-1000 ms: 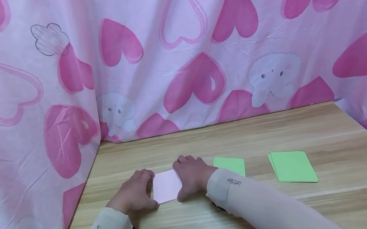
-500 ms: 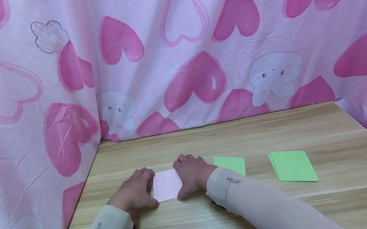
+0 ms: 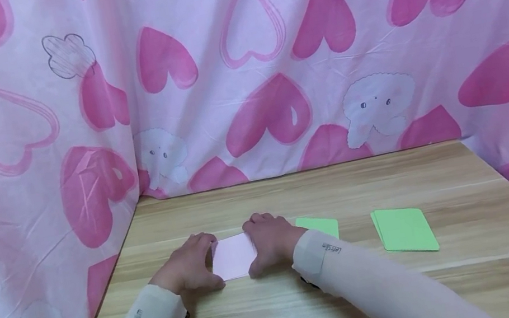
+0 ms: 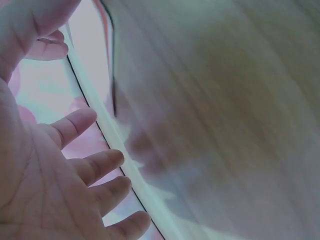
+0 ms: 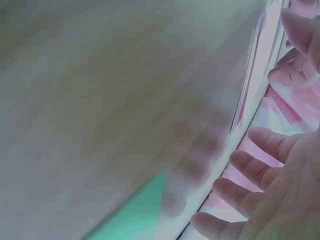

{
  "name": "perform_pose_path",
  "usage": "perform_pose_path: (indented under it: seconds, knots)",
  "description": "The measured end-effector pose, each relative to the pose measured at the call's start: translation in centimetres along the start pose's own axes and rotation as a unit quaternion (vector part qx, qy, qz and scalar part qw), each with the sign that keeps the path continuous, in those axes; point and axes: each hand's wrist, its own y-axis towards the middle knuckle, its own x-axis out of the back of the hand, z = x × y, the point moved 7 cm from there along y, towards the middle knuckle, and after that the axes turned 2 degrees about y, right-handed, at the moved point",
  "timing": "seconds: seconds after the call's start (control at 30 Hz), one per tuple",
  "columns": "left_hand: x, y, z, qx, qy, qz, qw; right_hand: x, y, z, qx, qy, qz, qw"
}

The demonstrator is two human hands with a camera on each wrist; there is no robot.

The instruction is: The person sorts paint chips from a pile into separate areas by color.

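Note:
A pale pink square card stack [image 3: 234, 257] lies between my two hands, left of the table's middle. My left hand [image 3: 188, 264] grips its left side, thumb at the near corner and index finger at the far one. My right hand [image 3: 271, 240] holds the right side the same way. In the left wrist view, the pink cards [image 4: 91, 50] show edge-on beyond the thumb, and the other fingers [image 4: 102, 165] are spread apart. Several layers show along the edge of the pink cards [image 5: 260, 55] in the right wrist view.
A green card [image 3: 319, 225] lies partly behind my right wrist. Farther right sits a slightly fanned stack of green cards [image 3: 407, 230]. Pink heart-print cloth [image 3: 257, 28] rises along the back and sides of the wooden table [image 3: 321, 187].
Both hands and the pink cards have shifted slightly to the right, the right hand a bit more. The green cards stay where they were; the head view has tilted a little.

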Motion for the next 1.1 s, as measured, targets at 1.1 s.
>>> perform_pose_path:
  seconds: [1.1]
  knots:
    - [-1.9, 5.3, -14.4, -0.14, 0.033, 0.021, 0.9894, 3.5, -9.3, -12.7, -0.095, -0.001, -0.039, 0.995]
